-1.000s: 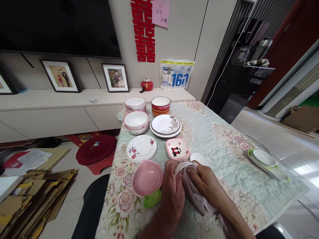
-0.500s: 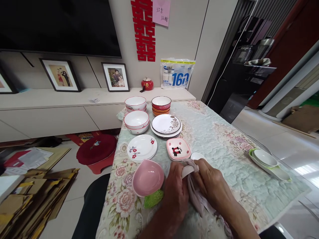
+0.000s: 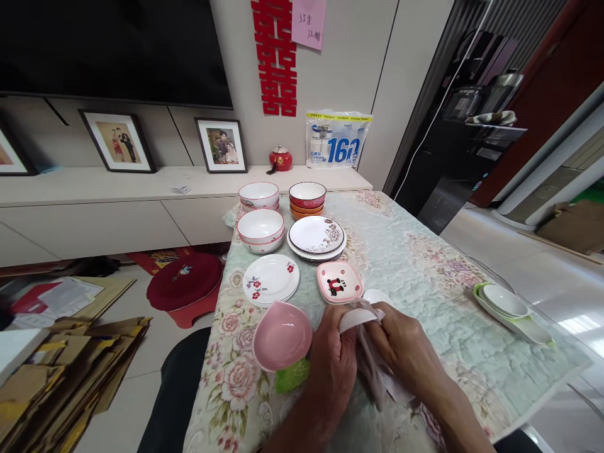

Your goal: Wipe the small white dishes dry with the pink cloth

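Observation:
My left hand (image 3: 334, 355) is closed on a small white dish (image 3: 355, 319), whose curved edge shows above my thumb. My right hand (image 3: 403, 336) is closed on a greyish-pink cloth (image 3: 370, 368), which wraps over the far side of the dish and hangs down between my hands. Left of my left hand sits a pink strawberry-shaped bowl (image 3: 282, 336) with a green leaf handle (image 3: 292, 376). Just beyond my hands are a square pink-rimmed dish (image 3: 340, 281) with a cartoon print and another small white dish (image 3: 376, 296), partly hidden by my right hand.
Flowered white plates (image 3: 270, 279), brown-patterned plates (image 3: 315, 234), red-rimmed bowls (image 3: 260, 228) and a stack of red and orange bowls (image 3: 306, 196) stand farther back on the quilted tablecloth (image 3: 391, 251). Green-edged dishes (image 3: 504, 300) lie at the right edge. A red stool (image 3: 185, 280) stands left.
More of the white dish's edge now shows between my hands, and the cloth has shifted over it. Both hands stay in nearly the same place.

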Available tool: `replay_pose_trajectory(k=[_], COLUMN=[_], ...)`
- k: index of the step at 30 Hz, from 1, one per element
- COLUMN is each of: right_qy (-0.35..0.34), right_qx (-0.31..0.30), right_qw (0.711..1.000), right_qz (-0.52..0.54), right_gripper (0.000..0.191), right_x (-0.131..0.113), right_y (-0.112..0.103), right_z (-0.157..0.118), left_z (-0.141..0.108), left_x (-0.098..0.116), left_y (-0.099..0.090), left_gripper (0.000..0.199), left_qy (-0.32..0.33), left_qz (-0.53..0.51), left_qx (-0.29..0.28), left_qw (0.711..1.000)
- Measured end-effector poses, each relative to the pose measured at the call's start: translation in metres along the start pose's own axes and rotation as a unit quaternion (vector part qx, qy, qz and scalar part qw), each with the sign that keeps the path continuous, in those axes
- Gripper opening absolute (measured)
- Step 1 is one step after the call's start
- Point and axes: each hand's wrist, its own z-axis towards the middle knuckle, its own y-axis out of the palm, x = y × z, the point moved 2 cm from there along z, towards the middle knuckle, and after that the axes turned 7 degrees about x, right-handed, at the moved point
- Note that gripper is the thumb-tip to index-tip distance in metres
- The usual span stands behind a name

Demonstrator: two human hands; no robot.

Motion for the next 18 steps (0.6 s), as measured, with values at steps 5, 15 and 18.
replay_pose_trajectory(k=[5,15,18], right_qy=[-0.129,0.037,0.066], right_qx=[0.081,0.036,0.015], right_qw=[0.983,0.996,0.992], right_qz=[-0.106,0.075,0.105], right_gripper=[0.023,0.03,0.033], right_x=[-0.004,-0.004,-0.006], right_y=[-0.013,0.016,0.017], right_z=[-0.004,-0.001,0.002], left_z=[-0.004,0.0,-0.001], left_x=[-0.001,0.0,0.0], left_y=[0.002,-0.003,-0.003], left_gripper=[0.018,0.025,0.024], left_qy=[0.063,0.06,0.011], left_qz=[0.059,0.029,0.022], left_qx=[-0.019,0.048,0.064], left_qw=[0.996,0.997,0.998])
